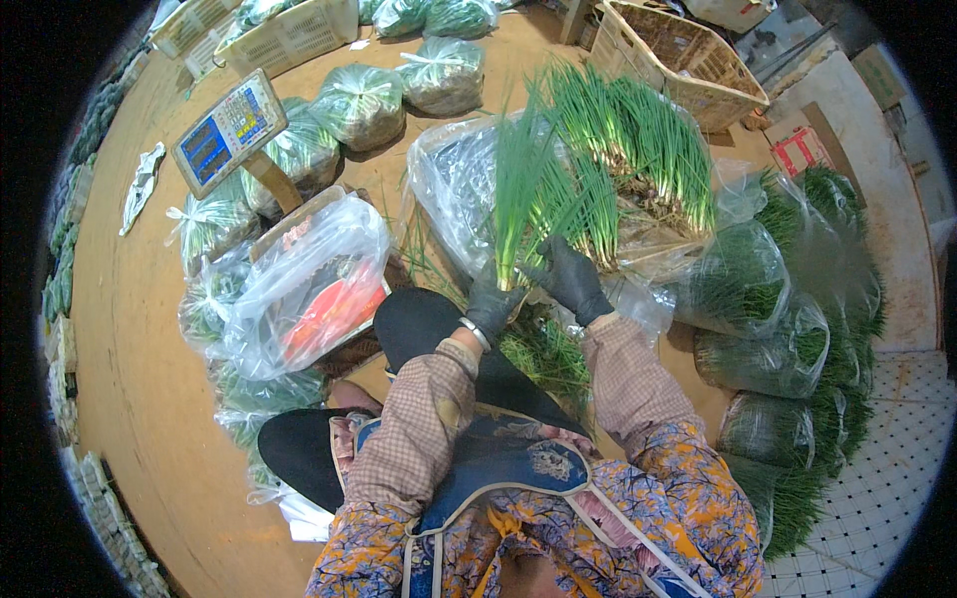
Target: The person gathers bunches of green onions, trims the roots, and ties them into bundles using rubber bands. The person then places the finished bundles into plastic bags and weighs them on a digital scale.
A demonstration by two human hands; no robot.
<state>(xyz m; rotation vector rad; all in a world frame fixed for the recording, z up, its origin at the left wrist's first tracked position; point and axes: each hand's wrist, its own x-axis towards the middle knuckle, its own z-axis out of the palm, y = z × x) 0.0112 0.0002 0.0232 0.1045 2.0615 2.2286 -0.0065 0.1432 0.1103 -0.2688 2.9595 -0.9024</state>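
My left hand (pixel 493 305), in a dark glove with a bracelet at the wrist, grips a bunch of green onions (pixel 514 194) near its root end. The leaves point up, away from me. Just right of the stems is my gloved right hand (pixel 574 282), its fingers bent towards the bunch; whether they pinch anything is hidden. Beyond both hands, a pile of green onions (pixel 635 134) with soil-brown roots lies on clear plastic sheeting (pixel 456 172). Loose green trimmings (pixel 549 359) lie below my hands, between my legs.
To the left stands a digital scale (pixel 230 133) beside a plastic-covered box (pixel 314 291). Tied bags of greens (pixel 362 105) curve around it. Several plastic-wrapped bundles (pixel 762 351) line the right side. Plastic crates stand at the back right (pixel 680 63) and back left (pixel 291 37).
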